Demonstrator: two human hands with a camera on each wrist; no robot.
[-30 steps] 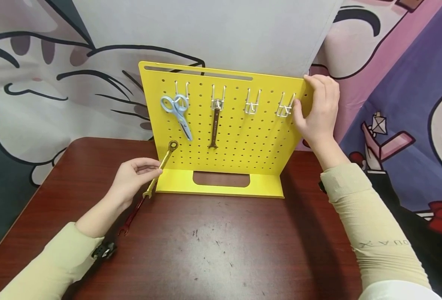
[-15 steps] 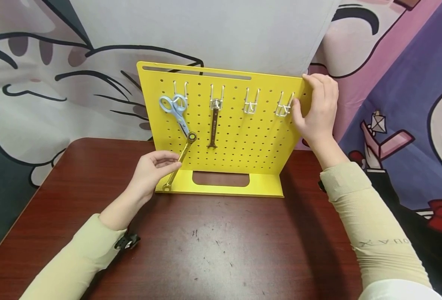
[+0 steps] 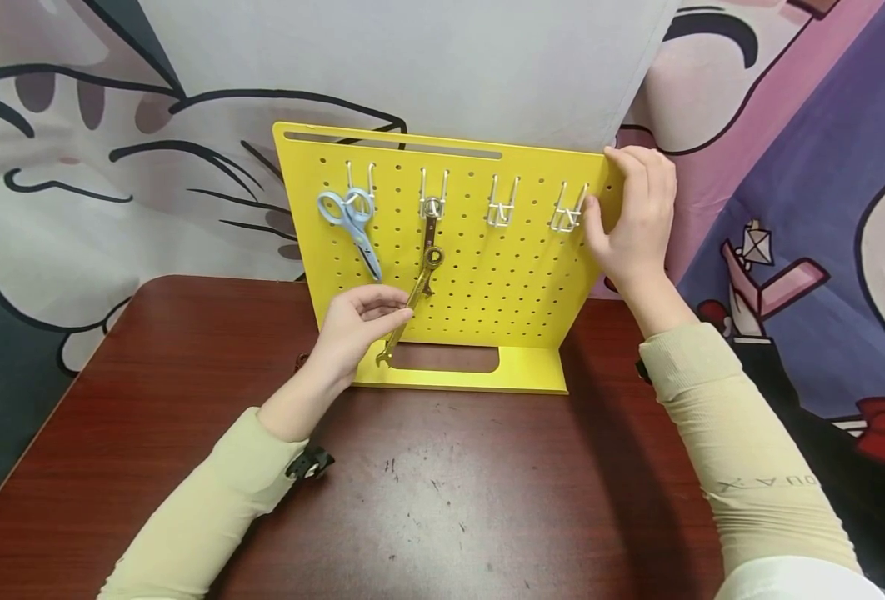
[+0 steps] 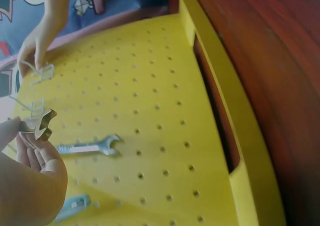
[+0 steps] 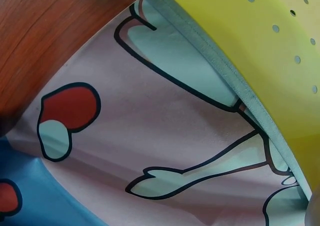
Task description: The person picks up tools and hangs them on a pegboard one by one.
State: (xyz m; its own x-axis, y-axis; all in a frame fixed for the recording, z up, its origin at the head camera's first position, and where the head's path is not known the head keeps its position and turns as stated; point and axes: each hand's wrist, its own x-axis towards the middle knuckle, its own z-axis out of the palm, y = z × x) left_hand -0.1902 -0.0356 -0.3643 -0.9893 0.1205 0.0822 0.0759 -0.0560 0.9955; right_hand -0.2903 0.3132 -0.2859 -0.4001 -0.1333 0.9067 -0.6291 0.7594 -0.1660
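My left hand (image 3: pixel 352 329) pinches a gold combination wrench (image 3: pixel 417 292) between thumb and fingers. The wrench tilts, ring end up, in front of a yellow pegboard (image 3: pixel 536 371). Behind it, a dark combination wrench (image 3: pixel 431 229) hangs by its ring from a metal hook; the gold ring overlaps its lower part. In the left wrist view, the gold wrench's open end (image 4: pixel 44 126) points toward the camera. Light blue scissors (image 3: pixel 351 217) hang on the leftmost hook. My right hand (image 3: pixel 641 217) holds the board's upper right edge, thumb in front.
Two more wire hooks, one at centre right (image 3: pixel 501 208) and one farther right (image 3: pixel 566 212), bear nothing. A small part of a red wrench (image 3: pixel 302 360) shows beside my left wrist on the brown table (image 3: pixel 442 483). Printed cloth (image 3: pixel 210 167) hangs behind.
My left hand has carried the gold wrench rightward, from left of the scissors to in front of the dark wrench. Its forearm now hides most of the red wrench. The right hand stays put.
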